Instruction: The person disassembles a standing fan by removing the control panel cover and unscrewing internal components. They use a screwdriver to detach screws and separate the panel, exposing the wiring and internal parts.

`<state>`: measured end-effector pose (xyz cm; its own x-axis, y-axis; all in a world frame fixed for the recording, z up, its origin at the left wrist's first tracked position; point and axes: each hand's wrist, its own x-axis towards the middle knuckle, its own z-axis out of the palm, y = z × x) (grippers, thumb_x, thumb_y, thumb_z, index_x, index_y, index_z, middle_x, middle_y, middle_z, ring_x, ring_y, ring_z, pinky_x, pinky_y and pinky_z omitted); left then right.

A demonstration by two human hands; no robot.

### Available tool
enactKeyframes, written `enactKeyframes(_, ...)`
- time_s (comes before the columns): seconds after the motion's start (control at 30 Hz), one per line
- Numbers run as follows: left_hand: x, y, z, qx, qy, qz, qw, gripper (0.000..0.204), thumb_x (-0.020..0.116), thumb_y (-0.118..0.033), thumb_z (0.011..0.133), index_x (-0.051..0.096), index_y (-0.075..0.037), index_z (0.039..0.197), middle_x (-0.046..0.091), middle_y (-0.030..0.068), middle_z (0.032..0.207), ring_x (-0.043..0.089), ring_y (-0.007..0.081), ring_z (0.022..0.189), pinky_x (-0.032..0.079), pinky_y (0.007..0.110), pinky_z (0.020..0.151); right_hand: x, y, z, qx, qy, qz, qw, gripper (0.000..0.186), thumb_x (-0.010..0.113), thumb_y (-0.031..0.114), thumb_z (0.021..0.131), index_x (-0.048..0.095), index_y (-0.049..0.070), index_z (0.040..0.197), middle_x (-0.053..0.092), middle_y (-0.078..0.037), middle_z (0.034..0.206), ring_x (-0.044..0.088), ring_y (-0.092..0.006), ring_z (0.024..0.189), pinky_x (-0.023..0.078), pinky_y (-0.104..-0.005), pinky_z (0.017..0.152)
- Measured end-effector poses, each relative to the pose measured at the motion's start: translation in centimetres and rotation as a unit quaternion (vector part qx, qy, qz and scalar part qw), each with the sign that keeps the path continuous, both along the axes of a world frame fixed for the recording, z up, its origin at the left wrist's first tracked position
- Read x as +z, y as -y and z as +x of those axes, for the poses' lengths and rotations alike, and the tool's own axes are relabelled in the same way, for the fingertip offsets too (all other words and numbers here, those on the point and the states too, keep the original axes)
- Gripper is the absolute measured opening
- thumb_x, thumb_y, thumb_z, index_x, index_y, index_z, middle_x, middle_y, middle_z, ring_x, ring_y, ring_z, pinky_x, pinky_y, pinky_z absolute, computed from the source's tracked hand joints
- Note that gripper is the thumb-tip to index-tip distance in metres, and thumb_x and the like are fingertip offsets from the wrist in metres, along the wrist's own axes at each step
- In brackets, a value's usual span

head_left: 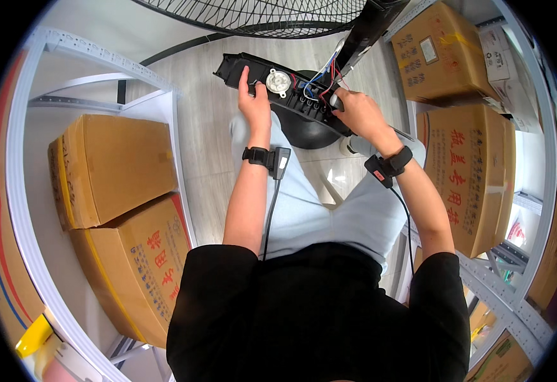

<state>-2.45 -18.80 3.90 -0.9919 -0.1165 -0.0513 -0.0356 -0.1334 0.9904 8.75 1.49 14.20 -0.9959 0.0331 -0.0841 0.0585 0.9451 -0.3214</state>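
A long black fan control panel [234, 71] with a white round part [278, 82] and loose red, blue and white wires [317, 76] lies open above my lap, in front of a black round fan base [294, 130]. My left hand [255, 102] grips the panel's left portion, index finger pointing up along its face. My right hand [355, 111] is closed at the panel's right part, by the wiring, on a small pale object that I cannot make out clearly. Both wrists wear black strapped devices with cables.
A fan's wire cage [246, 16] and black pole [371, 28] stand ahead of me. Metal shelving [33, 63] flanks me on both sides, holding cardboard boxes at left [126, 159] and right [457, 172]. My knees are bent under the panel.
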Motion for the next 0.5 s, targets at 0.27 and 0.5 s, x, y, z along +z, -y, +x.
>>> enactKeyframes(0.27,-0.8,-0.1,-0.3,0.021,-0.048,0.014,0.999,0.05,0.055,0.0,0.091,0.054,-0.013,0.139,0.062,0.0033,0.103,0.053,0.0051,0.071,0.044,0.022,0.05,-0.8,-0.3,-0.2,0.032,-0.002,0.013,0.999,0.023,0.071,0.01,0.076,0.061,0.004,0.096,0.068,-0.021,0.082,0.067,-0.0401,0.085,0.053,-0.0495,0.074)
enactKeyframes(0.5,-1.8,0.4,-0.9,0.022,-0.069,-0.011,0.997,0.051,0.055,0.0,0.092,0.052,-0.013,0.141,0.061,0.0018,0.098,0.051,0.0051,0.068,0.044,0.022,0.05,3.0,-0.7,-0.7,0.018,0.015,-0.094,0.995,0.032,0.075,0.015,0.076,0.066,0.004,0.105,0.069,-0.021,0.089,0.067,-0.0394,0.085,0.053,-0.046,0.076)
